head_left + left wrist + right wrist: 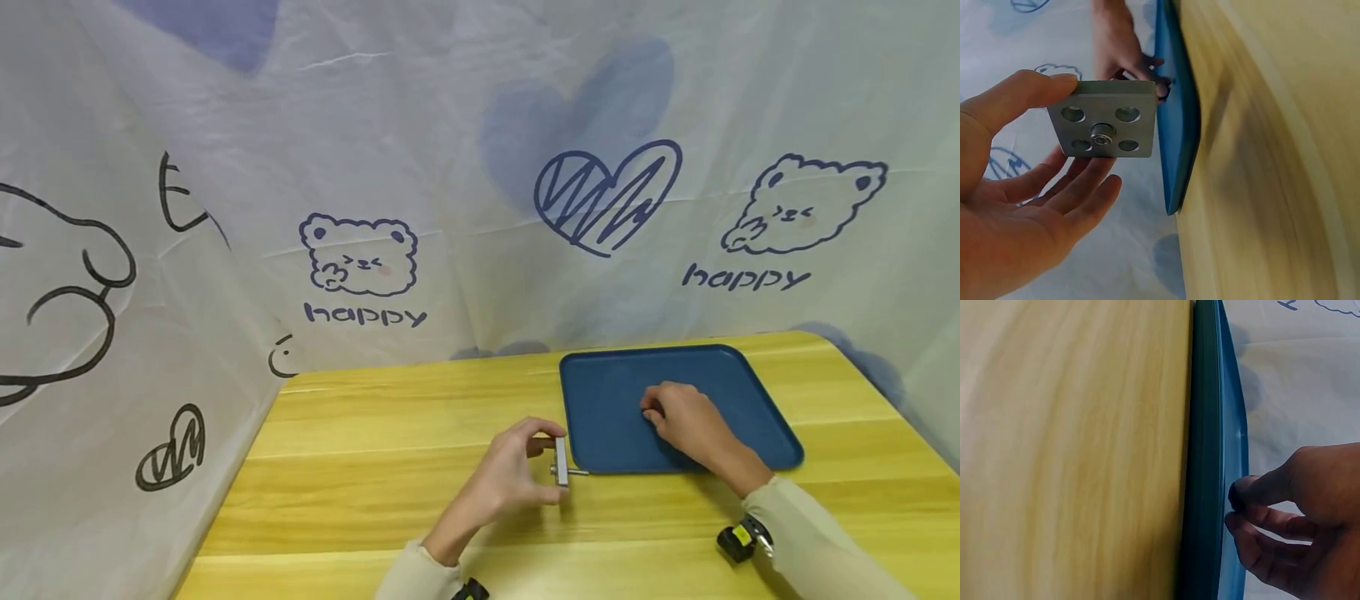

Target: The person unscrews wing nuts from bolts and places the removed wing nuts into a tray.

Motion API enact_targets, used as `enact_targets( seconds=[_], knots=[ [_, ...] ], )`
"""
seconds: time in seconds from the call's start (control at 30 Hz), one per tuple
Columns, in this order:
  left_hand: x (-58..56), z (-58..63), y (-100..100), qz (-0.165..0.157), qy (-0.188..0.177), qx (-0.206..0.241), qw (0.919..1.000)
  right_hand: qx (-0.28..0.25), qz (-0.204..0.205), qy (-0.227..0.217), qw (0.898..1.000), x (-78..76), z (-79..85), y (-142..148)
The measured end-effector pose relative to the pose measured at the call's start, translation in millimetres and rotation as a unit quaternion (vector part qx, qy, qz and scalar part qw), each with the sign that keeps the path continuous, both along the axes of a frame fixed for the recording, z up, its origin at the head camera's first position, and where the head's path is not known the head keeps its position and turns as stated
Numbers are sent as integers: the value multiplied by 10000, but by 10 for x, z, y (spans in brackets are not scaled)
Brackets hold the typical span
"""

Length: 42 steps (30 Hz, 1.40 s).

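Observation:
My left hand (pixel 510 473) holds a square grey metal plate (pixel 1091 100) by its edges, thumb on one edge and fingers on the opposite one. Several round holes pierce the plate, and a socket-head bolt (pixel 1102 133) sits in its middle. In the head view the bolt's thin shank (pixel 578 472) sticks out to the right, toward the near left corner of a blue tray (pixel 600 375). Over the tray, my right hand (pixel 686 423) pinches a small dark round piece (pixel 1235 497) between thumb and fingertips. Those fingers partly cover the piece, and its exact kind does not show.
The tray lies on the right part of a yellow wood-grain table (pixel 360 467). A pale cloth (pixel 465 167) printed with hearts and bears hangs behind the table and along its left side. Dark wrist devices (pixel 738 542) sit at both sleeves.

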State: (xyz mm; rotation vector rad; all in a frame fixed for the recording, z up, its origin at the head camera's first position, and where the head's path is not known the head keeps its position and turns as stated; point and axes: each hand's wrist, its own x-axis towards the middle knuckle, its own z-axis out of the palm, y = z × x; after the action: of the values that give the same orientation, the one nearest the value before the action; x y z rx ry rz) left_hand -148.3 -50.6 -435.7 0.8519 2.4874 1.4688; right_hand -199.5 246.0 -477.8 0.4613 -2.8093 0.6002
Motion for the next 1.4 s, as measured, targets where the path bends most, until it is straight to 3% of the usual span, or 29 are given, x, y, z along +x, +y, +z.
enact_targets(
  seconds=[0.2,0.6,0.8,1.13,1.4],
  knots=[
    [47,-64,85,-130,-175,-331,9992,259,118,-105,9995,-41,4,-38],
    [83,-226,248,-391,-133,-713,9966,63,-91,-281,9995,-40,-12,-34],
    [90,-253,306,-416,-230,-680,9966,-25,-245,-287,9993,85,45,-13],
    [140,-316,145,-54,-867,31,9962,-440,23,20,9990,462,201,69],
    [154,-388,50,276,-740,-343,9963,-498,77,83,9987,687,271,181]
  ],
)
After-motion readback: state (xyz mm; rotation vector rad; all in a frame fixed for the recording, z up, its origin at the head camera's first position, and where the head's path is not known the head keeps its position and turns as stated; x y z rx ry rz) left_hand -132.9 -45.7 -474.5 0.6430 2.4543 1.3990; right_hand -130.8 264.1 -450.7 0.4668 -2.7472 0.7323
